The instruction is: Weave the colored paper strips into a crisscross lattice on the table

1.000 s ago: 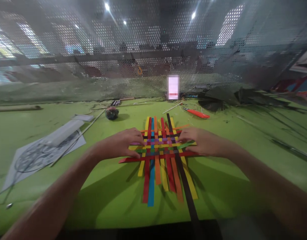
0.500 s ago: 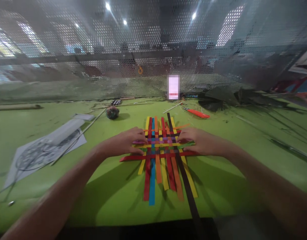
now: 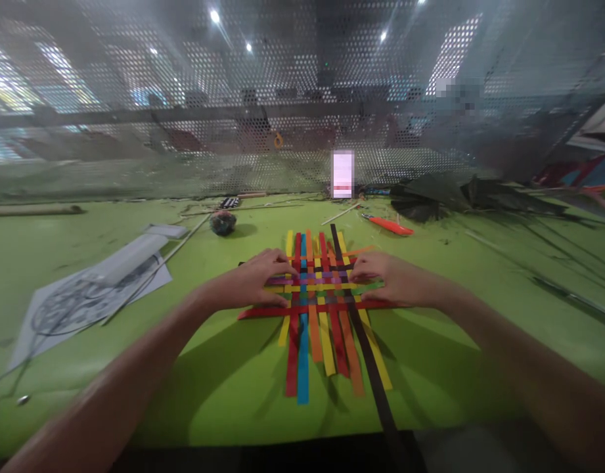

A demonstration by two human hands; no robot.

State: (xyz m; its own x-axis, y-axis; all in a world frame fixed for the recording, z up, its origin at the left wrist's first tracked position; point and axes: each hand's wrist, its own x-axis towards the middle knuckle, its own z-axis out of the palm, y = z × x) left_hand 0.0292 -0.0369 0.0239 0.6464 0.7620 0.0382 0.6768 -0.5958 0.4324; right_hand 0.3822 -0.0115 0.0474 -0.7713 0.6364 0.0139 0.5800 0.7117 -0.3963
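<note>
A woven mat of coloured strips (image 3: 324, 305) lies flat on the green table, with red, blue, orange, yellow and black strips running lengthwise. Red, green, yellow, purple and dark strips cross them. At the mat's left side, my left hand (image 3: 263, 279) grips the crossing strips, its fingers reaching over the outer lengthwise ones. On the opposite side, my right hand (image 3: 383, 276) holds the crossing strips with fingers curled, beside the green strip end (image 3: 368, 288). One long black strip (image 3: 374, 361) runs toward me past the table's near edge. My palms hide parts of the strip ends.
A red-orange handled tool (image 3: 391, 226) lies beyond the mat, and a dark round lump (image 3: 223, 223) sits to its left. Printed paper (image 3: 100, 289) with a thin stick lies left. Dark leaves (image 3: 430, 194) rest back right, before a perforated screen (image 3: 292, 118).
My left hand's fingers have shifted slightly right, further over the mat. The near ends of the left lengthwise strips have moved a little right. My right hand stays almost in place.
</note>
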